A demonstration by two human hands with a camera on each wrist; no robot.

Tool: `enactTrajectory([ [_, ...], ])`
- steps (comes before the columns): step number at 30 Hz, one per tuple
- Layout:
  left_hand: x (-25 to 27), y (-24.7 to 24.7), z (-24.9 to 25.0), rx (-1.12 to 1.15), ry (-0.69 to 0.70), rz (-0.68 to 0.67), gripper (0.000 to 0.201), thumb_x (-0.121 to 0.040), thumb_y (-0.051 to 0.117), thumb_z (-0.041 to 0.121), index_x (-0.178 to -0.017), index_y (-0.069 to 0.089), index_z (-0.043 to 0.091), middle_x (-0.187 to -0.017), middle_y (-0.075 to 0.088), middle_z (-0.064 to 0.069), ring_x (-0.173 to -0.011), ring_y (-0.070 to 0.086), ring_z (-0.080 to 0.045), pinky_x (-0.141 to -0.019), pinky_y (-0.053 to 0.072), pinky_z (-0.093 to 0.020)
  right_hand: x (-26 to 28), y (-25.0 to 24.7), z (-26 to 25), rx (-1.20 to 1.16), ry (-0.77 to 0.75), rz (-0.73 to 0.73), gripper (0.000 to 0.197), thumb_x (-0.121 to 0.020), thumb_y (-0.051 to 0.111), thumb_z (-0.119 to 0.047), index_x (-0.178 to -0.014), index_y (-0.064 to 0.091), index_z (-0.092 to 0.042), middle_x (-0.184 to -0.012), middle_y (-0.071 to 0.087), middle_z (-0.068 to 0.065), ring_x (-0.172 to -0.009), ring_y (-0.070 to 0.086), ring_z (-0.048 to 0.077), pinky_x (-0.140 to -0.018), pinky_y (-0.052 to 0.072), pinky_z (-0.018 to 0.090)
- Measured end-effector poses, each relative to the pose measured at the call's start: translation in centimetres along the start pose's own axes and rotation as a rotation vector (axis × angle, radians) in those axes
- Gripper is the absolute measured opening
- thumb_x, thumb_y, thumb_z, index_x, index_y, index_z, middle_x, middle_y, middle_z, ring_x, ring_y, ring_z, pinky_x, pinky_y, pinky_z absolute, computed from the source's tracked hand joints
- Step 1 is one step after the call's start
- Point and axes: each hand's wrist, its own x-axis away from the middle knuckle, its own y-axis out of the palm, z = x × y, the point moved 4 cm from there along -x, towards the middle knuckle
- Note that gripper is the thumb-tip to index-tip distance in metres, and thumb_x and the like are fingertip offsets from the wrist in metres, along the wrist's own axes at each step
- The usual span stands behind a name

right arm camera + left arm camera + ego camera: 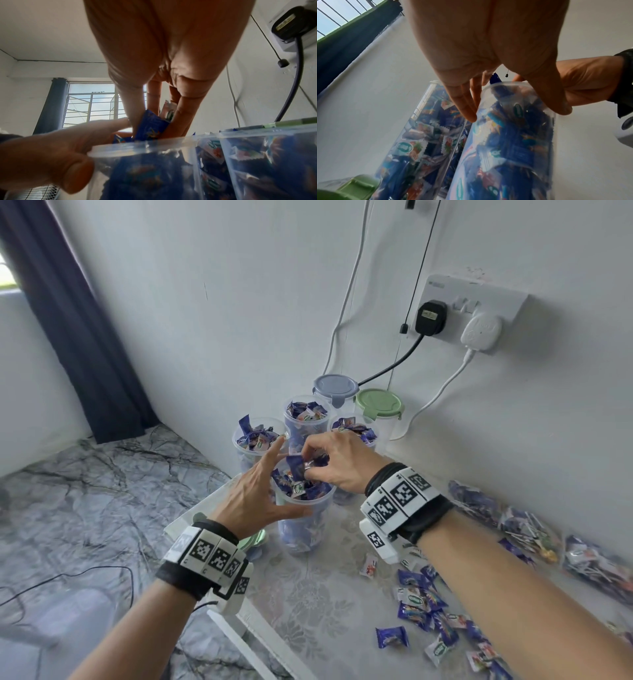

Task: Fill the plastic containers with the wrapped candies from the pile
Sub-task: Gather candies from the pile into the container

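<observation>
Candies in blue and white wrappers (297, 470) are pinched in the right hand (337, 462) directly over the mouth of the nearest clear plastic container (306, 517), so they should drop straight in. The left hand (255, 494) braces that container, thumb against its side wall and fingers spread along the far rim, likely to stop the tall tub tipping; this grip is loose and apart, steadying without clamping. Three more clear containers (306, 419) stand just behind, already heaped to the brim. Nearer the person on the pale patterned surface (308, 604), the remaining loose pile of wrapped candies (438, 618) waits, within the right hand's reach.
</observation>
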Motion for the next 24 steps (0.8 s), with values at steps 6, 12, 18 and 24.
enactTrajectory([
  [6,0.0,-0.1,0.3,0.020,0.003,0.011,0.123,-0.063,0.078,0.061,-0.157,0.007,0.026,-0.151,0.043,-0.004,-0.134,0.045,-0.015,-0.103,0.047,-0.040,0.6,0.8,-0.2,0.005,-0.036,-0.001,0.023,-0.084,0.067,-0.016,-0.107,0.070,-0.014,-0.105,0.072,0.004,-0.094,0.067,0.014,-0.087,0.052,0.029],
  [12,0.0,-0.1,0.2,0.017,0.012,0.014,0.124,-0.064,0.076,0.066,-0.157,0.004,0.026,-0.152,0.043,-0.002,-0.133,0.046,-0.017,-0.100,0.049,-0.040,1.1,0.5,-0.8,0.023,-0.100,0.070,0.037,-0.083,0.046,0.003,-0.112,0.065,-0.010,-0.103,0.071,0.010,-0.094,0.066,0.021,-0.086,0.053,0.033],
  [18,0.1,-0.1,0.2,0.029,0.011,0.015,0.122,-0.065,0.078,0.059,-0.157,0.003,0.030,-0.152,0.042,-0.002,-0.130,0.047,-0.015,-0.097,0.051,-0.034,1.3,0.5,-0.1,0.070,-0.058,0.137,0.025,-0.089,0.053,0.003,-0.101,0.072,-0.006,-0.096,0.074,0.008,-0.084,0.066,0.014,-0.075,0.038,0.009],
  [24,0.0,-0.1,0.2,0.060,0.027,0.021,0.122,-0.066,0.080,0.055,-0.156,0.002,0.030,-0.153,0.040,0.001,-0.124,0.040,0.002,-0.087,0.044,-0.006,1.5,1.1,-0.4,0.100,-0.146,0.096,0.028,-0.090,0.056,-0.010,-0.115,0.070,-0.011,-0.108,0.073,0.006,-0.097,0.067,0.019,-0.088,0.053,0.032],
])
